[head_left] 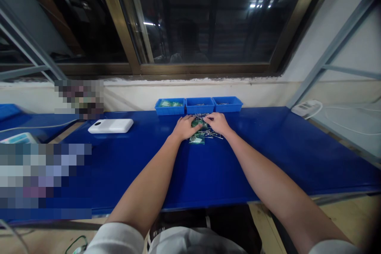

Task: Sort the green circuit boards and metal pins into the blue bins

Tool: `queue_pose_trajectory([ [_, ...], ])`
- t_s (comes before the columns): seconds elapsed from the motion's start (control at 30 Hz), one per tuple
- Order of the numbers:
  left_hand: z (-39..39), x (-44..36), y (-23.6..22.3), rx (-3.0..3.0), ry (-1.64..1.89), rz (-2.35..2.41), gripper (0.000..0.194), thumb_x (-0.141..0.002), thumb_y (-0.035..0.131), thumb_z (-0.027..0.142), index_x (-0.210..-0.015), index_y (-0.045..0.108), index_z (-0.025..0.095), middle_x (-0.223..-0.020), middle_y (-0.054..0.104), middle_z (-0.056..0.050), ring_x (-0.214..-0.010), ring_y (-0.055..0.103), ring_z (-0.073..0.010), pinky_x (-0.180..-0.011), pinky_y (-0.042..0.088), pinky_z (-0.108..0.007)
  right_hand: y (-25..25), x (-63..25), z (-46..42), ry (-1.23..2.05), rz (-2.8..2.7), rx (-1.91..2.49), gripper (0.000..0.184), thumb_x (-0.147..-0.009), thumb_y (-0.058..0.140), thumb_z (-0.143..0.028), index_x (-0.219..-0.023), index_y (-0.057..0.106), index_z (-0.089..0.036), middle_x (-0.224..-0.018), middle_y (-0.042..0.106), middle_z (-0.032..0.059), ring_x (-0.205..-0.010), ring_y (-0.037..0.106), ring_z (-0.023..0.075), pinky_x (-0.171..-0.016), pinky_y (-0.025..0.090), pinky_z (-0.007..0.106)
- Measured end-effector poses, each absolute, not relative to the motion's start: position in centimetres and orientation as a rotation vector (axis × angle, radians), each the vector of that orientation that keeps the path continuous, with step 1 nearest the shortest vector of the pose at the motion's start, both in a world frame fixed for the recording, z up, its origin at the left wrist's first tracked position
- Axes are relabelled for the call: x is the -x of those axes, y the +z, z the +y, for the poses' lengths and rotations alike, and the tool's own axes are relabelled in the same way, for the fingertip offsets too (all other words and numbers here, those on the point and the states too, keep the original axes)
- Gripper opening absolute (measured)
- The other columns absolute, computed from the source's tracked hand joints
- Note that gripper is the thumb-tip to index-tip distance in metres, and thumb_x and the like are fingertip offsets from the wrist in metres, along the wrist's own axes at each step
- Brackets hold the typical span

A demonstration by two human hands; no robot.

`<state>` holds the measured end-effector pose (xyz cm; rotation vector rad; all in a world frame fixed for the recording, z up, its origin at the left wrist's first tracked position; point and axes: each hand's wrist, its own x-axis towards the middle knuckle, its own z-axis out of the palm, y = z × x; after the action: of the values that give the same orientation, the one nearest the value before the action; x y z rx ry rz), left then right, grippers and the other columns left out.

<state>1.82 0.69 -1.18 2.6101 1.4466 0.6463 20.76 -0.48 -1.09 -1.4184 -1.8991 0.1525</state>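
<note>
My left hand (pixel 183 127) rests at the left of a small pile, its thumb over a green-tinted clear plastic bag (pixel 195 123), which it grips. My right hand (pixel 218 122) is on the other side of the pile, fingers bent together in a pinch. What sits between those fingertips is too small to make out. Thin metal pins or screws (pixel 214 134) lie loose beneath and beside my right hand. Closer to me is another green-tinted bag (pixel 197 139) with something white in it.
Three blue bins stand against the wall: the left bin (pixel 170 112) holds green bags, while the middle bin (pixel 200 108) and right bin (pixel 228 107) hold small metal pieces. A white device (pixel 111 126) lies left on the blue table (pixel 205 178). A white power strip (pixel 307 108) sits right.
</note>
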Motion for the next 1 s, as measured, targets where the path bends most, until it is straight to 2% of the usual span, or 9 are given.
queue_pose_trajectory([
  [0.1, 0.4, -2.0, -0.7, -2.608, 0.796, 1.415, 0.049, -0.083, 0.047, 0.051, -0.119, 0.055, 0.019, -0.125, 0.056, -0.009, -0.12, 0.047, -0.0237, -0.105, 0.028, -0.041, -0.7, -20.8, -0.8, 0.147, -1.866, 1.38, 0.025, -0.082, 0.054, -0.037, -0.077, 0.072, -0.022, -0.079, 0.069, 0.0037, -0.074, 0.06, 0.0178, -0.071, 0.042, 0.029],
  [0.3, -0.1, -2.2, 0.1, -2.586, 1.017, 1.256, 0.026, -0.089, 0.043, 0.034, -0.101, 0.063, 0.022, -0.102, 0.066, -0.003, -0.099, 0.058, -0.0184, -0.093, 0.039, -0.034, -0.2, -20.6, -1.2, 0.335, -1.906, 1.213, 0.037, -0.085, 0.046, -0.041, -0.067, 0.068, -0.018, -0.069, 0.064, 0.0024, -0.069, 0.057, 0.0155, -0.069, 0.04, 0.027],
  [0.4, 0.0, -2.3, 0.2, -2.539, 1.125, 1.228, 0.023, -0.089, 0.046, 0.033, -0.095, 0.065, 0.02, -0.093, 0.067, -0.004, -0.093, 0.06, -0.0177, -0.087, 0.041, -0.031, -0.1, -20.5, -1.2, 0.413, -1.914, 1.172, 0.038, -0.085, 0.045, -0.042, -0.062, 0.064, -0.017, -0.066, 0.062, 0.0014, -0.07, 0.056, 0.0155, -0.071, 0.04, 0.028],
  [0.53, 0.3, -2.2, 0.0, -2.475, 1.285, 1.199, 0.027, -0.083, 0.056, 0.03, -0.107, 0.061, 0.019, -0.09, 0.068, -0.004, -0.089, 0.061, -0.0182, -0.085, 0.042, -0.032, 0.0, -20.4, -1.2, 0.511, -1.926, 1.123, 0.04, -0.084, 0.046, -0.044, -0.058, 0.062, -0.017, -0.065, 0.062, 0.0019, -0.069, 0.055, 0.0159, -0.071, 0.039, 0.028],
  [0.6, 0.4, -2.1, -0.1, -2.514, 1.273, 1.165, 0.02, -0.084, 0.056, 0.029, -0.1, 0.064, 0.02, -0.09, 0.068, -0.004, -0.088, 0.061, -0.0181, -0.084, 0.041, -0.032, -0.1, -20.4, -1.2, 0.534, -1.916, 1.132, 0.04, -0.083, 0.047, -0.045, -0.058, 0.062, -0.016, -0.063, 0.062, 0.0019, -0.066, 0.055, 0.0159, -0.068, 0.04, 0.028],
  [0.7, 0.6, -2.0, -0.3, -2.564, 1.24, 1.177, 0.015, -0.084, 0.055, 0.029, -0.084, 0.068, 0.02, -0.086, 0.069, -0.004, -0.086, 0.061, -0.0189, -0.083, 0.04, -0.033, -0.2, -20.3, -1.1, 0.589, -1.807, 1.144, 0.032, -0.08, 0.052, -0.044, -0.068, 0.065, -0.016, -0.065, 0.064, 0.0024, -0.065, 0.058, 0.0163, -0.066, 0.042, 0.029],
  [0.8, 0.6, -2.0, -0.4, -2.575, 1.229, 1.225, 0.015, -0.084, 0.056, 0.029, -0.081, 0.069, 0.021, -0.085, 0.069, -0.004, -0.084, 0.06, -0.0194, -0.083, 0.04, -0.034, -0.3, -20.1, -0.9, 0.686, -1.636, 1.074, 0.025, -0.072, 0.062, -0.039, -0.083, 0.065, -0.017, -0.07, 0.066, 0.0036, -0.068, 0.061, 0.0174, -0.067, 0.045, 0.03],
  [0.9, 0.5, -2.0, -0.4, -2.575, 1.2, 1.247, 0.018, -0.085, 0.054, 0.03, -0.081, 0.071, 0.022, -0.084, 0.069, -0.004, -0.083, 0.06, -0.0192, -0.082, 0.04, -0.034, -0.2, -20.2, -0.9, 0.753, -1.554, 0.999, 0.024, -0.065, 0.069, -0.036, -0.077, 0.065, -0.016, -0.072, 0.066, 0.0045, -0.068, 0.061, 0.0173, -0.066, 0.046, 0.03],
  [1.0, 0.4, -2.0, -0.3, -2.576, 1.173, 1.205, 0.02, -0.085, 0.054, 0.031, -0.083, 0.072, 0.023, -0.084, 0.069, -0.004, -0.082, 0.06, -0.0185, -0.081, 0.04, -0.033, 0.0, -20.4, -0.9, 0.843, -1.509, 0.975, 0.024, -0.063, 0.071, -0.037, -0.072, 0.066, -0.016, -0.067, 0.065, 0.0036, -0.058, 0.056, 0.0148, -0.057, 0.044, 0.029],
])
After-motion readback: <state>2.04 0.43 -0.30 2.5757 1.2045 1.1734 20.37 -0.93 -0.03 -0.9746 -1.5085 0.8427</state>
